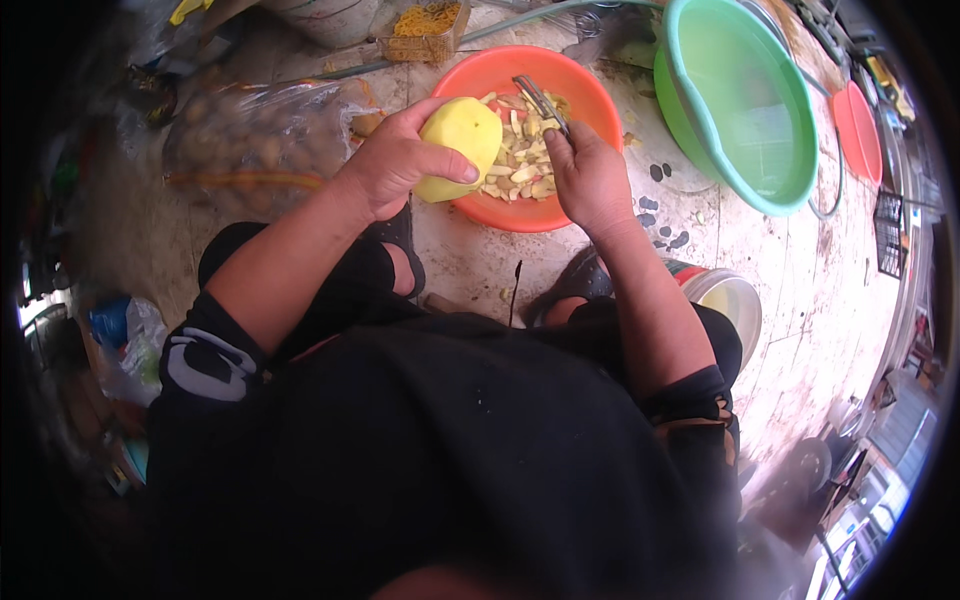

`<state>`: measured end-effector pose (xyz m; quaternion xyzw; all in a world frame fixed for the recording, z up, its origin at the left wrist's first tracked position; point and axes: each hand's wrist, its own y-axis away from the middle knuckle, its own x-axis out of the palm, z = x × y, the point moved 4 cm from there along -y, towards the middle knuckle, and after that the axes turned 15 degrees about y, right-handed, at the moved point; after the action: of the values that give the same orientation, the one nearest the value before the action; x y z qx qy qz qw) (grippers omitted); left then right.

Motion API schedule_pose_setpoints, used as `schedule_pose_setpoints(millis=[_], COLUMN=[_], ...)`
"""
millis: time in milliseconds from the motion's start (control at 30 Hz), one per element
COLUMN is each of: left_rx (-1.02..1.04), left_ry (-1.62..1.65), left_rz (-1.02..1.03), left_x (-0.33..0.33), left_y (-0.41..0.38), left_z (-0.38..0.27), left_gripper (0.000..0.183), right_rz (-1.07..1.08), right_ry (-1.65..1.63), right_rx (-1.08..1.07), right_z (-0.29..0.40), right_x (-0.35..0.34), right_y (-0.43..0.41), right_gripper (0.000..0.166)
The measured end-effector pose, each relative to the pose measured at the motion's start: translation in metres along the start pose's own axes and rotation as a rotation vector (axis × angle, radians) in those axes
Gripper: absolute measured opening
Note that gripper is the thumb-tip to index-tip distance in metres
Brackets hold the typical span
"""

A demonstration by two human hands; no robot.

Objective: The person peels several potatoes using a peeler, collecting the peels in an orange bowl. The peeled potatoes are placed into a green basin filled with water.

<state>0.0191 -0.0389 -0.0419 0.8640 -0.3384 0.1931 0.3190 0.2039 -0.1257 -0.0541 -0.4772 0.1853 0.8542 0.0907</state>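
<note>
A large peeled yellow potato (463, 139) is in the grip of my left hand (412, 154), thumb lying across its near side. My right hand (592, 176) has its fingers closed round the handle of a metal peeler (538, 99), whose head points up and to the left, apart from the potato. Below both hands stands an orange-red plastic basin (525, 217) on the floor. Potato peelings (525, 161) cover much of its bottom.
A clear plastic bag of unpeeled potatoes (255, 139) lies to the left. At the right stand a green tub (806, 157) of water and a bucket (754, 307). A wire basket (420, 51) and a hose (517, 21) are beyond the basin. Wet spots (660, 172) mark the floor.
</note>
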Motion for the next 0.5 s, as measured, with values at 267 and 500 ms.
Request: schedule_pose_setpoints(millis=[267,500], left_rx=[0.007,-0.048], left_ry=[-0.081,-0.080], left_rz=[-0.114,-0.108], left_x=[-0.002,-0.013], left_y=[-0.002,-0.005], left_z=[0.006,0.013], left_gripper=[0.060,0.060], right_rz=[0.070,0.065], right_ry=[0.069,0.094], right_rx=[-0.185,-0.186], right_z=[0.036,0.034], right_x=[0.003,0.007], right_y=[0.027,0.023], right_gripper=[0.031,0.026])
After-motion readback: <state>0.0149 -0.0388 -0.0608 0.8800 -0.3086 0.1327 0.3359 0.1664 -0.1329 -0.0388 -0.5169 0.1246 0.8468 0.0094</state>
